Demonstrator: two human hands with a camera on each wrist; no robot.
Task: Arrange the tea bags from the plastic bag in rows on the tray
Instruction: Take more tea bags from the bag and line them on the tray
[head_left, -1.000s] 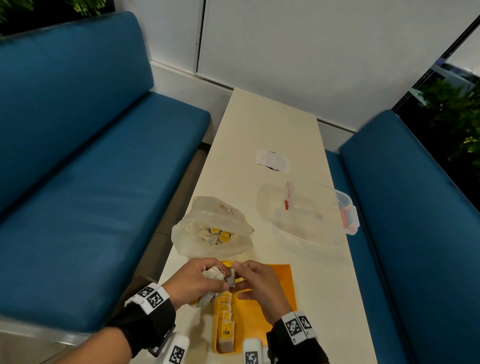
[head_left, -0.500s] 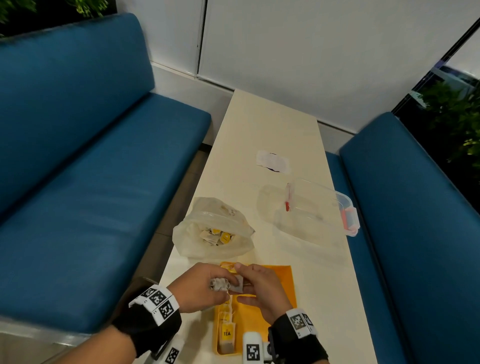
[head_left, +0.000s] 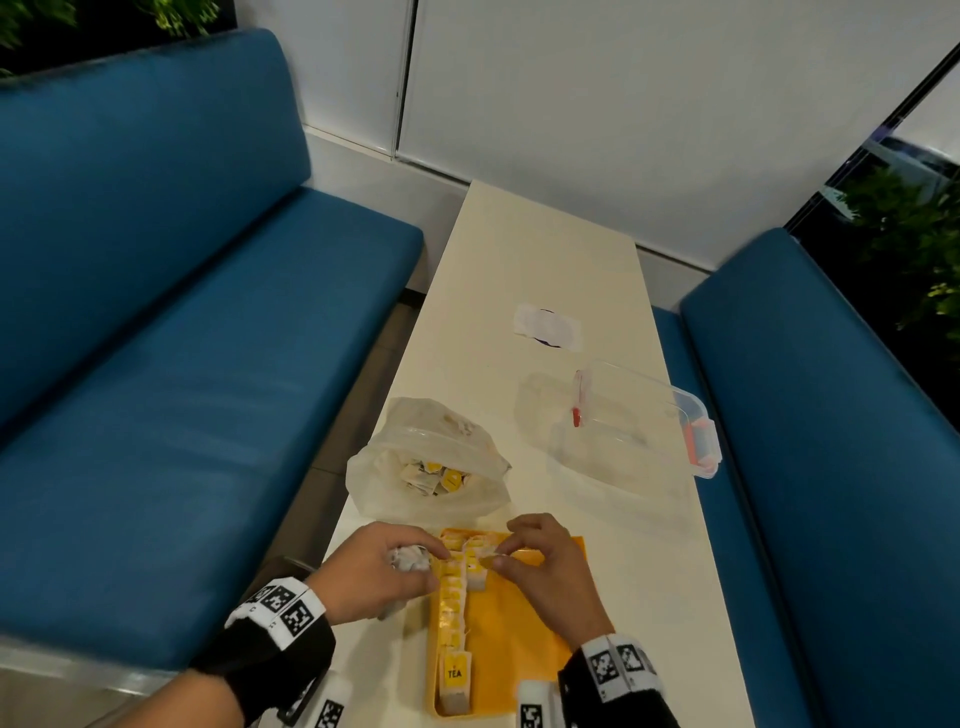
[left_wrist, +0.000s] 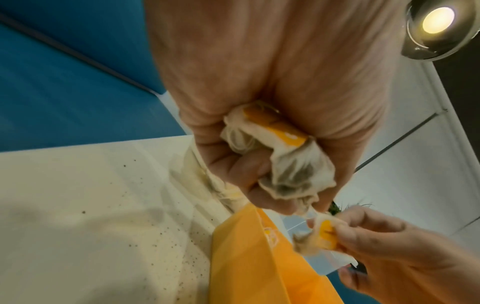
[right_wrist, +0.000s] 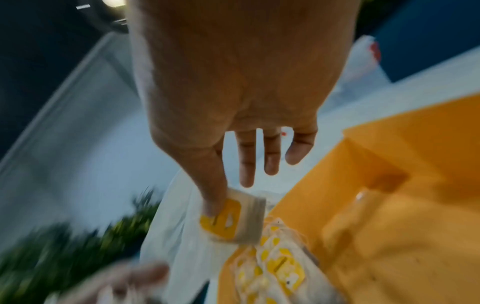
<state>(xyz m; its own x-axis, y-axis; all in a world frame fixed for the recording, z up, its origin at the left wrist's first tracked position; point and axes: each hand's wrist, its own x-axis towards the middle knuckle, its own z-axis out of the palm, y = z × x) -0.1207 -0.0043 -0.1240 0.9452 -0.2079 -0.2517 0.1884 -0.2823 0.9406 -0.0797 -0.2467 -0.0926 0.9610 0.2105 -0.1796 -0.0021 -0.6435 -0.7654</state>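
Note:
A yellow tray (head_left: 524, 644) lies at the table's near end, with a row of tea bags (head_left: 451, 603) down its left side. My left hand (head_left: 415, 558) grips a crumpled bunch of tea bags (left_wrist: 280, 160) just left of the tray's far corner. My right hand (head_left: 498, 553) pinches a single tea bag (right_wrist: 233, 220) between thumb and forefinger over the tray's far end, beside the row; its other fingers are spread. The open plastic bag (head_left: 431, 467), with more tea bags inside, sits just beyond the tray.
A clear plastic container (head_left: 639, 421) with red clips stands at the right of the narrow cream table (head_left: 545, 249). A white paper patch (head_left: 548, 327) lies farther back. Blue benches (head_left: 182, 364) flank the table on both sides.
The two hands were joined at the bunch. Now the right hand has pulled one tea bag away to the right, over the tray's far end. The left hand still holds the bunch.

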